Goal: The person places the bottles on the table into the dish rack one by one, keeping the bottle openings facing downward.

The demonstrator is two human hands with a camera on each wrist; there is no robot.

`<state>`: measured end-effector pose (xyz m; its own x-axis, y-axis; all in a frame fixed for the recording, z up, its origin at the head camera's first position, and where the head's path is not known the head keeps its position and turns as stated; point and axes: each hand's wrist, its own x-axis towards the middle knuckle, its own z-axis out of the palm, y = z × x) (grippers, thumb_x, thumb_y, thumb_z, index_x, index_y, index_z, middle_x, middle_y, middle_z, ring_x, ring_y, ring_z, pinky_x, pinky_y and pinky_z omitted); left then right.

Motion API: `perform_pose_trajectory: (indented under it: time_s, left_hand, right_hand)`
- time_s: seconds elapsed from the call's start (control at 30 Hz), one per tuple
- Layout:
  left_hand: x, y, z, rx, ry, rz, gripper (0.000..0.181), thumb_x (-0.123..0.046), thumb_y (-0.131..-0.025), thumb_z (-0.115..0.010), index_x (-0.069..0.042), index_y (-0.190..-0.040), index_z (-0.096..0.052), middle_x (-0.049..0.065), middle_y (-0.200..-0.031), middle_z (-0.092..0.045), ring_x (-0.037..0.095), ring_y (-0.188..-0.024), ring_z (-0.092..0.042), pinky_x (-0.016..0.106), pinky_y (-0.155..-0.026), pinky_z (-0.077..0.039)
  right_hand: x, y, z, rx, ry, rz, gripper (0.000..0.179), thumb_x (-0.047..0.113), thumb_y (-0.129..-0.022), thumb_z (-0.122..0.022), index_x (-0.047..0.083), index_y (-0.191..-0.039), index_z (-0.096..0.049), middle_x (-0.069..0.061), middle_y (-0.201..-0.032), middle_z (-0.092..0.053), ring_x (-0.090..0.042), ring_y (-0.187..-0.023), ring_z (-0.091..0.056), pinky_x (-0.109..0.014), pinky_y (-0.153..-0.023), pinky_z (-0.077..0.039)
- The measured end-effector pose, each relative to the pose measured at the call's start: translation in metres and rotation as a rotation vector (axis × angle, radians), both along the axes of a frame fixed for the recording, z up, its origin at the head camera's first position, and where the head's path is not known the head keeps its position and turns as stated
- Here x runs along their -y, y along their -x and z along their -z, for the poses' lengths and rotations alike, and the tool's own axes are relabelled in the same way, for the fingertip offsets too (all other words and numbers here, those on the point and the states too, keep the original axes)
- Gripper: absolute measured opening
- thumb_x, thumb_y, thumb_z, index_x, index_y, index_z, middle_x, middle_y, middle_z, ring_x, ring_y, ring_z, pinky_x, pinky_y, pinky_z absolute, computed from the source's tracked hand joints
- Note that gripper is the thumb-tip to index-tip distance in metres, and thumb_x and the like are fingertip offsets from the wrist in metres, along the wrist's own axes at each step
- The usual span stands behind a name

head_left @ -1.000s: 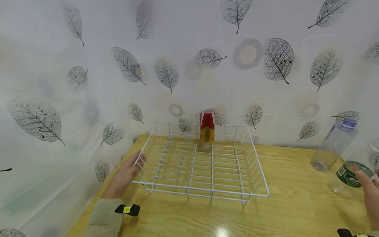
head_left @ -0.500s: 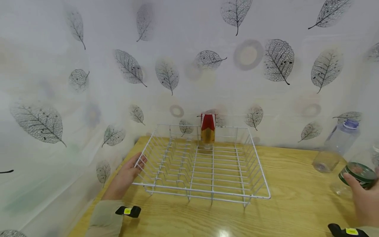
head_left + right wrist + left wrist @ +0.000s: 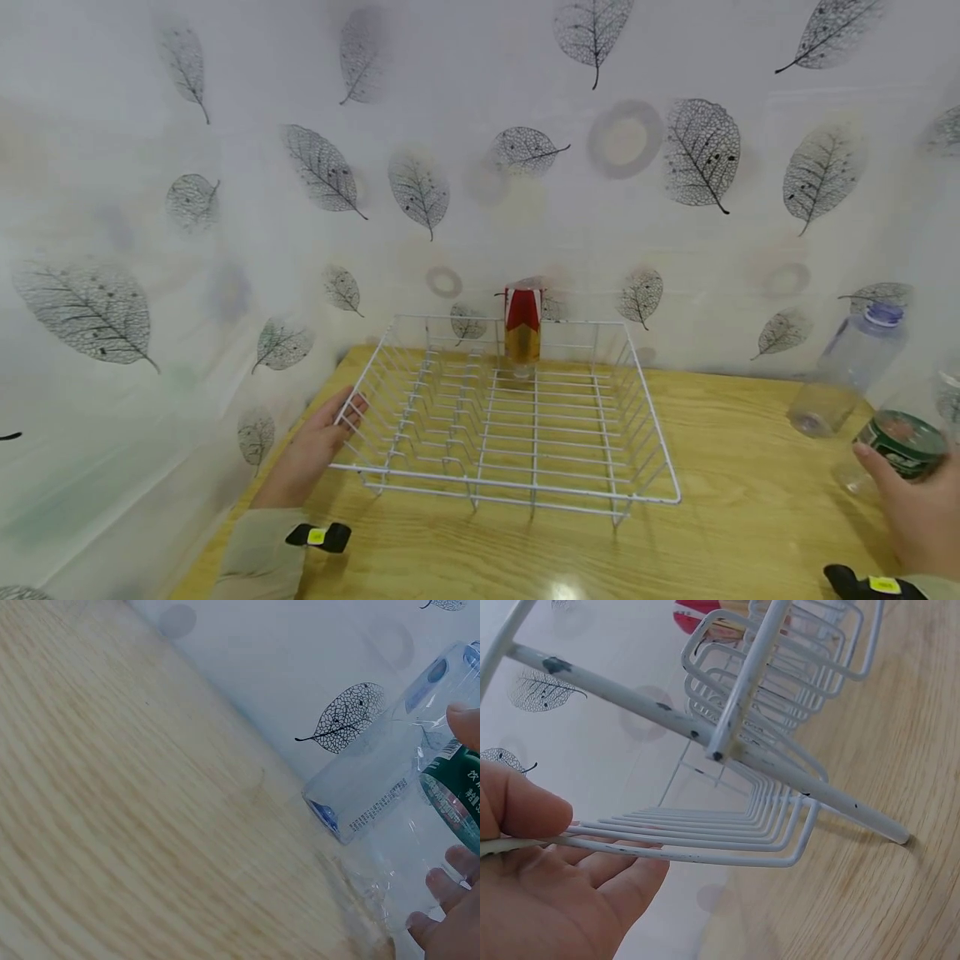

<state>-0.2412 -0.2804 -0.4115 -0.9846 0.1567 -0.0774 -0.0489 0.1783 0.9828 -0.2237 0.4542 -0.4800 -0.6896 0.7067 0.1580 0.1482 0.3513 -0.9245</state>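
My left hand (image 3: 315, 437) holds the left side of a white wire dish rack (image 3: 504, 483). In the left wrist view, the thumb lies over the rack's wire rim (image 3: 630, 850) and the fingers are underneath. At the rack's back stands a clear container with a red and gold label (image 3: 522, 325). Far right, my right hand (image 3: 911, 504) grips a clear plastic bottle with a green label (image 3: 900, 440). The right wrist view puts the thumb on one side of this bottle (image 3: 457, 776) and fingertips on the other. Its top is hard to make out.
A clear bottle with a bluish neck (image 3: 855, 371) stands just behind the green-labelled one. All of these are on a wooden table (image 3: 735, 533). A pale leaf-printed curtain (image 3: 465, 100) hangs along the table's back and left edges.
My right hand has come further into view and moved left around the green-labelled bottle, its thumb now across the label's front. The left hand and dish rack stay in place.
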Motion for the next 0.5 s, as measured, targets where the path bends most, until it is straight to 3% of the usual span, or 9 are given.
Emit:
perform_pose_trajectory:
  time_s: [0.13, 0.27, 0.43, 0.5]
  left_hand:
    - [0.002, 0.001, 0.002, 0.002, 0.003, 0.0, 0.069, 0.006, -0.101, -0.027, -0.007, -0.163, 0.001, 0.019, -0.166, -0.014, 0.036, -0.151, -0.017, 0.051, -0.121, -0.015]
    - [0.002, 0.001, 0.003, 0.001, 0.009, 0.004, 0.069, 0.005, -0.101, -0.027, -0.007, -0.163, 0.001, 0.019, -0.167, -0.013, 0.034, -0.151, -0.016, 0.052, -0.121, -0.015]
    - [0.002, 0.001, 0.003, -0.013, 0.01, 0.015, 0.069, 0.005, -0.101, -0.027, -0.007, -0.163, 0.0, 0.019, -0.167, -0.013, 0.035, -0.152, -0.015, 0.053, -0.121, -0.014]
    - [0.002, 0.001, 0.003, -0.019, 0.011, 0.018, 0.069, 0.005, -0.101, -0.028, -0.007, -0.163, 0.0, 0.02, -0.167, -0.012, 0.035, -0.152, -0.015, 0.052, -0.121, -0.014]
  right_hand:
    - [-0.001, 0.0, 0.0, 0.049, 0.008, -0.033, 0.081, 0.033, -0.099, -0.064, 0.029, -0.162, -0.014, -0.003, -0.159, -0.028, -0.012, -0.14, -0.033, -0.027, -0.114, -0.03]
    - [-0.003, 0.0, 0.003, 0.089, -0.001, -0.04, 0.09, 0.036, -0.096, -0.067, 0.026, -0.163, -0.008, -0.013, -0.163, -0.02, -0.018, -0.144, -0.028, -0.034, -0.119, -0.027]
    - [-0.006, 0.001, 0.008, 0.051, 0.027, -0.071, 0.094, 0.028, -0.095, -0.071, 0.026, -0.162, -0.005, -0.008, -0.164, -0.018, -0.013, -0.144, -0.026, -0.013, -0.111, -0.027]
    - [-0.006, 0.001, 0.01, 0.043, 0.041, -0.079, 0.095, 0.027, -0.095, -0.071, 0.026, -0.162, -0.003, -0.006, -0.165, -0.015, -0.011, -0.144, -0.024, -0.011, -0.11, -0.025]
